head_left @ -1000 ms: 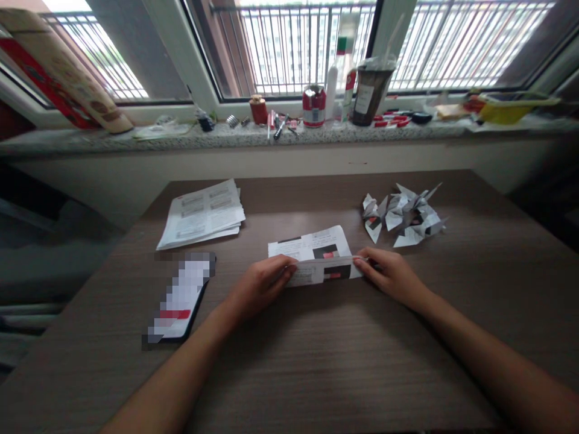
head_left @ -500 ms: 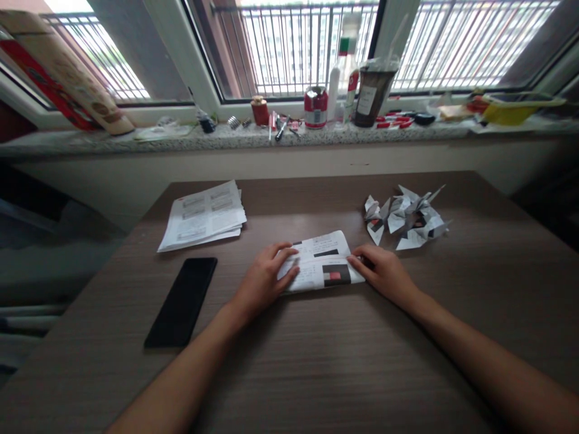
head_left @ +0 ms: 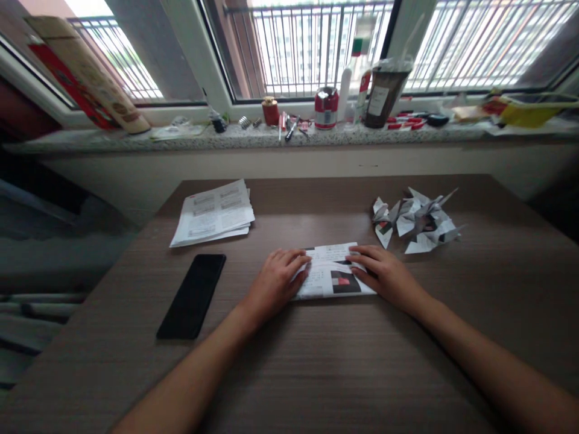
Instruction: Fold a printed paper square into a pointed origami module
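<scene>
A printed sheet of paper, folded in half, lies flat on the brown wooden table in front of me. My left hand rests on its left end with the fingers stretched flat over the paper. My right hand lies on its right end, fingers extended and pressing down along the top edge. Neither hand holds anything.
A black phone lies to the left of my left arm. A stack of printed sheets sits at the back left, and several folded paper figures at the back right. The window sill behind carries cans, bottles, a cup and small tools.
The near edge of the sheet, pinched and lifted by both hands, has been folded over onto the far half. Both hands now lie flat on the doubled paper.
</scene>
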`<state>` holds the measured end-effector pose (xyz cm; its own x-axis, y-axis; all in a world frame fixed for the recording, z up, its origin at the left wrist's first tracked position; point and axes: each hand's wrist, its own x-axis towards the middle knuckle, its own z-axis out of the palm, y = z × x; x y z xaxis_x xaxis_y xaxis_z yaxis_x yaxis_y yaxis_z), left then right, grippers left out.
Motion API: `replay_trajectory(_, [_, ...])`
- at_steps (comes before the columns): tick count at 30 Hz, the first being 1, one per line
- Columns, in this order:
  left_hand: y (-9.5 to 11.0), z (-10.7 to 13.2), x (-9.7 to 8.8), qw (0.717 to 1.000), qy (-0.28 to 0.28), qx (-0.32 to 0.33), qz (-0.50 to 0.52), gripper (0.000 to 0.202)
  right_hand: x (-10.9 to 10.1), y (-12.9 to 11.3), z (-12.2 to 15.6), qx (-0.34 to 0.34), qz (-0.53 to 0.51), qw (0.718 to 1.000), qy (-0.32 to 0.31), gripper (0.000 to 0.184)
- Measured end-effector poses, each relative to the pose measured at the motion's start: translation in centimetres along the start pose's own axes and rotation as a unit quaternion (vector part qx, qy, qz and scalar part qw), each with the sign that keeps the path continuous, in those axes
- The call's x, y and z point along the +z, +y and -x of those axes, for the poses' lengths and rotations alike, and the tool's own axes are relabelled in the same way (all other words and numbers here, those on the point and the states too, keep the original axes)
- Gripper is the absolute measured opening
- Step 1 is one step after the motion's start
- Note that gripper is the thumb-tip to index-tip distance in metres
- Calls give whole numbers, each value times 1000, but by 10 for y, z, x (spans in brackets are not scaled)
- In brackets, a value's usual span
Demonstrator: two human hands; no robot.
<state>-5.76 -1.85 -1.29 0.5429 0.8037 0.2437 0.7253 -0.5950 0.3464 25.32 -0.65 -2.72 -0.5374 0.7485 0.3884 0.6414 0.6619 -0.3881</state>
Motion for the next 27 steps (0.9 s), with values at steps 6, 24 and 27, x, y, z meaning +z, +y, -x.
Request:
replay_trajectory(6, [11,15,-2,978,84,-136,-136,49,1,2,2,-8,1,1000,3,28])
replay_trajectory(24, [-15,30,-18,950,94,-257,-149,103,9,-7,6,-14,57,998,-20,29])
replay_trajectory(27, [-14,30,-21,941,58,-293,-157,108,11,-5,7,-18,61,998,-22,29])
